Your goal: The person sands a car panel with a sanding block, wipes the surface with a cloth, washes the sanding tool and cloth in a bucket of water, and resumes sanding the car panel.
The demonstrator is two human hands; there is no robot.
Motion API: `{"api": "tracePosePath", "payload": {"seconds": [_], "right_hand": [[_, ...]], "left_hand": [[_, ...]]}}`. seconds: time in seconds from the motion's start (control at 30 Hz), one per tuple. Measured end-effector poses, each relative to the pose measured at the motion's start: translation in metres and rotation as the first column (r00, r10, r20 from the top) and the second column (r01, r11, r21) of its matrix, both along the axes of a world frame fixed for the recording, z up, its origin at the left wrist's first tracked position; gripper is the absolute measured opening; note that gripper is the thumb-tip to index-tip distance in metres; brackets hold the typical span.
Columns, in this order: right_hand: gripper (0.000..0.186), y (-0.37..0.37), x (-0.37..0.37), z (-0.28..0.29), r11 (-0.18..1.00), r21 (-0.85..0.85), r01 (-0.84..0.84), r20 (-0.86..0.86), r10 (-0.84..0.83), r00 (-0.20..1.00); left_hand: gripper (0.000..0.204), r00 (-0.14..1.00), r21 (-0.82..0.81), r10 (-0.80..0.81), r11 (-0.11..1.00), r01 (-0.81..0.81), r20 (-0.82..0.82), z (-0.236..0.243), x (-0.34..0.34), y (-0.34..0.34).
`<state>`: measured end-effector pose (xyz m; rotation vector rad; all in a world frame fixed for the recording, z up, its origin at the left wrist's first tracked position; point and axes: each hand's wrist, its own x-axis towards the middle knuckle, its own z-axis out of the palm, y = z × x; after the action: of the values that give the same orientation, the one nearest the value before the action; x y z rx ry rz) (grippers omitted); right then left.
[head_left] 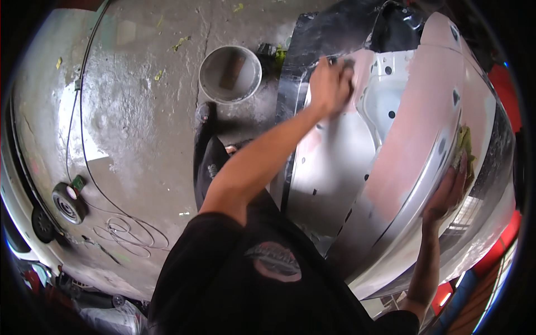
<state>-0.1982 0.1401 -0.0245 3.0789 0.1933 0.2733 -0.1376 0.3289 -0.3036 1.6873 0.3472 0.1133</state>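
A car body panel (335, 162), bare grey-white with pink filler patches (405, 134), stretches along my right side. Near its far end, my left hand (331, 85) presses on the surface beside a recessed light opening (385, 103). Its fingers are curled and smeared by motion, around something dark that I cannot make out. On the outer curve of the body rests my right hand (448, 192), closed on a yellow-green cloth (464, 149) that sticks out past the fingers. Dark covering (310, 47) lies along the panel's left edge.
A round bucket (204, 75) of cloudy water with a brown block (232, 72) in it stands on the wet concrete floor (151, 111). Further left are a coiled hose (131, 229), a small wheel (68, 204) and a white car (22, 195). Several leaves or scraps dot the floor.
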Motion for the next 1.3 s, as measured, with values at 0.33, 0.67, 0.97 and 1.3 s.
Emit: {"api": "tracePosePath", "payload": {"seconds": [0.33,0.67,0.97,1.3], "right_hand": [[0.05,0.002,-0.001,0.008,0.999,-0.01,0.051,-0.005,-0.051,0.999],[0.048,0.004,-0.001,0.003,0.998,0.001,0.069,0.003,-0.069,0.998],[0.048,0.005,0.004,0.002,0.999,0.015,0.053,0.02,-0.053,0.998],[0.046,-0.003,0.0,0.006,0.999,-0.02,0.048,0.02,-0.048,0.999]], "left_hand": [[0.037,0.998,0.023,-0.046,0.999,0.047,-0.04,0.007,-0.001,0.001],[0.039,0.999,0.017,-0.029,0.999,0.03,-0.044,-0.008,-0.03,0.001],[0.044,0.997,-0.112,-0.024,0.993,0.032,0.069,-0.002,-0.067,-0.013],[0.043,0.998,-0.119,0.0,0.993,0.006,0.056,-0.005,-0.08,-0.011]]}}
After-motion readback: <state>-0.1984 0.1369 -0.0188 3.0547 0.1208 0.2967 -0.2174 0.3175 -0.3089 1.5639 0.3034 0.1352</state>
